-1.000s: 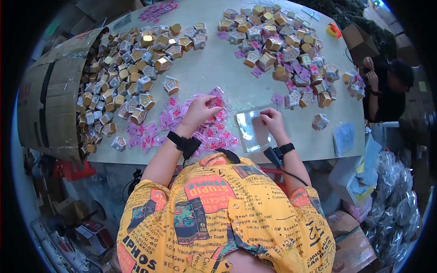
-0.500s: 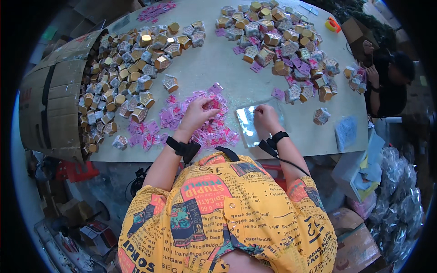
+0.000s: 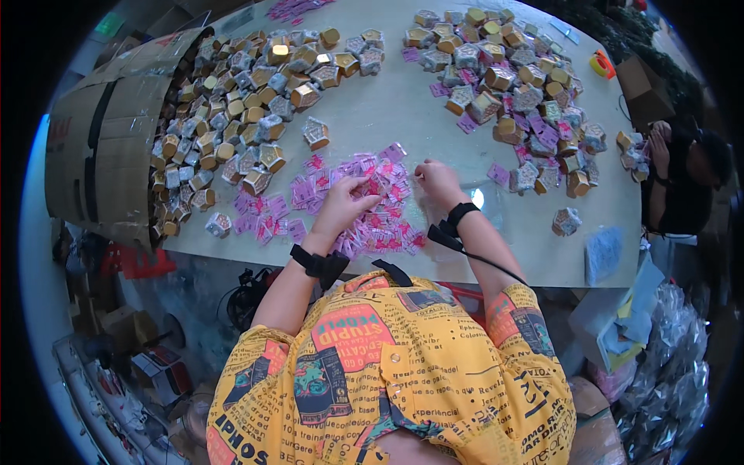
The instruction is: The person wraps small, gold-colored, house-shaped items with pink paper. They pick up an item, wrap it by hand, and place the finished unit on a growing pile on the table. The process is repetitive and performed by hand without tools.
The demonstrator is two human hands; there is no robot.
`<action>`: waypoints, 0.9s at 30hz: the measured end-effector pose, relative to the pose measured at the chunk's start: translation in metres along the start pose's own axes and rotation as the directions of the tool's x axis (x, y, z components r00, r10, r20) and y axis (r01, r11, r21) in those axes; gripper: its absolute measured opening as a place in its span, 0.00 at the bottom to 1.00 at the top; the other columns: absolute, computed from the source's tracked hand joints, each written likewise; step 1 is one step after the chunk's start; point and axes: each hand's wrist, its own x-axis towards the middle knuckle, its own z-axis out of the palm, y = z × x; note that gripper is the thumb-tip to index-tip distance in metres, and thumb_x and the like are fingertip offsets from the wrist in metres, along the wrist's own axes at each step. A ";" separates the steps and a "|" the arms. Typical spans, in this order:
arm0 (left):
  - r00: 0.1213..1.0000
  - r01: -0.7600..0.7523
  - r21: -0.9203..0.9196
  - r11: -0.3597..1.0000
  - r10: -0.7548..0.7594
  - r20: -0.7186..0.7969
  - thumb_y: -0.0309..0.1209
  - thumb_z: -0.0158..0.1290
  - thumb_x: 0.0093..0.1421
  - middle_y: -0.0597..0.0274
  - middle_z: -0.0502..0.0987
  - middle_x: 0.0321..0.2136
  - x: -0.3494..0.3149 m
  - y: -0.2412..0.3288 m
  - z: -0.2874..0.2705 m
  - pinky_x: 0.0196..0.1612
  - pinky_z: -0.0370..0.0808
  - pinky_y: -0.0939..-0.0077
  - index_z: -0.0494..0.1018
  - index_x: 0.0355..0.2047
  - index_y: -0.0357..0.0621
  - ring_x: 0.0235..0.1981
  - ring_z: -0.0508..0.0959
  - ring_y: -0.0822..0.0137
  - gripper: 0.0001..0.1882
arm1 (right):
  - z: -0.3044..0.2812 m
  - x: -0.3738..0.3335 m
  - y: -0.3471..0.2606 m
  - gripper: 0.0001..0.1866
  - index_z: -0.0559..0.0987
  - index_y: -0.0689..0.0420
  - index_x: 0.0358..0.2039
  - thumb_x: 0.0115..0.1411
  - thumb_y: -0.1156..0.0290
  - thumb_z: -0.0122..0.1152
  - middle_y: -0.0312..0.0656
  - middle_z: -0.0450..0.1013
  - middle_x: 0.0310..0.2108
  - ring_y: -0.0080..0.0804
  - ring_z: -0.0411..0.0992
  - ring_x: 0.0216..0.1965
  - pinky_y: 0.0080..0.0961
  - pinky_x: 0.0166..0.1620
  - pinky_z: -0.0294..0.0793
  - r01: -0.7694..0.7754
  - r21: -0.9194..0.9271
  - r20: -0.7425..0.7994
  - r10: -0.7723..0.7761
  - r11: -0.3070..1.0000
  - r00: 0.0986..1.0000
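Note:
My left hand (image 3: 341,208) hovers over a heap of small pink packets (image 3: 380,232) at the table's near middle, thumb and forefinger apart with nothing visible between them. Just right of the heap is my right hand (image 3: 439,184), its fingers curled together in a pinch; whatever they hold, if anything, is too small to name. Beneath my right forearm lies a flat clear plastic sheet or bag (image 3: 484,221), which reflects a bright spot. A single wrapped gold piece (image 3: 315,133) stands beyond my left hand. Both wrists wear black straps, and a cable runs along my right forearm.
A cardboard box (image 3: 101,139) lies on its side at the left, spilling wrapped gold pieces (image 3: 232,101). More gold pieces mixed with pink packets (image 3: 511,93) cover the far right. A blue-white sheet stack (image 3: 603,254) and orange tape (image 3: 602,65) lie rightward. Another person (image 3: 682,178) works at the right edge.
My right hand has moved left, off the plastic sheet and toward the pink packets. My left hand's thumb and forefinger now reach lower over the heap. The whole view has shifted slightly.

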 end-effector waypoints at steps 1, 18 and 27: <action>1.000 0.015 -0.002 1.000 -0.015 -0.003 0.34 0.63 0.48 0.62 0.75 0.32 -0.002 0.001 -0.002 0.36 0.72 0.80 0.73 0.44 0.32 0.31 0.74 0.74 0.25 | 0.010 0.008 0.000 0.07 0.80 0.55 0.28 0.49 0.73 0.56 0.46 0.73 0.33 0.45 0.73 0.37 0.36 0.40 0.73 -0.002 -0.026 0.016 0.002 1.000 1.000; 0.990 0.075 -0.058 0.995 -0.082 -0.117 0.32 0.63 0.48 0.60 0.76 0.34 -0.027 0.012 0.006 0.39 0.73 0.78 0.72 0.44 0.32 0.34 0.75 0.73 0.24 | -0.019 0.008 0.040 0.07 0.76 0.66 0.25 0.49 0.74 0.57 0.48 0.74 0.21 0.37 0.74 0.22 0.30 0.30 0.73 -0.185 0.484 0.048 0.184 0.856 0.982; 0.995 0.093 -0.168 0.981 -0.096 -0.006 0.30 0.61 0.50 0.59 0.76 0.37 -0.035 0.051 0.049 0.41 0.73 0.78 0.71 0.46 0.33 0.37 0.76 0.72 0.24 | -0.090 -0.062 0.046 0.03 0.75 0.63 0.27 0.50 0.79 0.61 0.38 0.73 0.22 0.20 0.71 0.22 0.16 0.26 0.70 -0.087 0.870 0.030 0.125 0.486 0.992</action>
